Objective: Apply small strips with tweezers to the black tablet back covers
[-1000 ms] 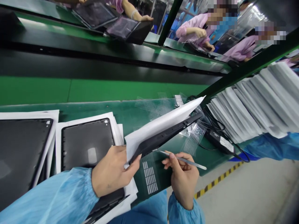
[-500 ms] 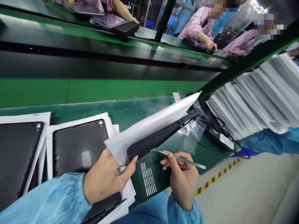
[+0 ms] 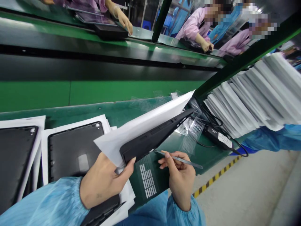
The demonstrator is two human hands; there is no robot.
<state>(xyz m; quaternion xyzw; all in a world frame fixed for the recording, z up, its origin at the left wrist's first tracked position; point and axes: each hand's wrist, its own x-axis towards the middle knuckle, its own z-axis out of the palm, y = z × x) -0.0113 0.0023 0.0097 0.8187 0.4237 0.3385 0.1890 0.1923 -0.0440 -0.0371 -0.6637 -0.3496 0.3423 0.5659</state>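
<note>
My left hand (image 3: 107, 177) is closed on the near end of a black tablet back cover (image 3: 147, 141) and a white paper sheet (image 3: 143, 121) behind it, both held up at a slant. In my right hand (image 3: 180, 175) is a pair of metal tweezers (image 3: 185, 161), pinched between thumb and fingers. The tweezers' tip is at the cover's lower edge, by a small white sticker (image 3: 151, 151); whether it touches I cannot tell. Below the cover a clear sheet of white stickers (image 3: 147, 181) lies on the green table (image 3: 162, 182).
More black covers (image 3: 75, 147) lie on white paper at the left. Clear sticker sheets (image 3: 192, 131), black cables and a black power adapter (image 3: 217, 138) lie at right, beside a tall stack of white sheets (image 3: 258, 94). Co-workers' hands (image 3: 123, 22) are across the green barrier.
The cover and paper have shifted slightly left in view and look a little more turned edge-on. The tweezers stay at the cover's lower edge. A co-worker's hand across the barrier has moved.
</note>
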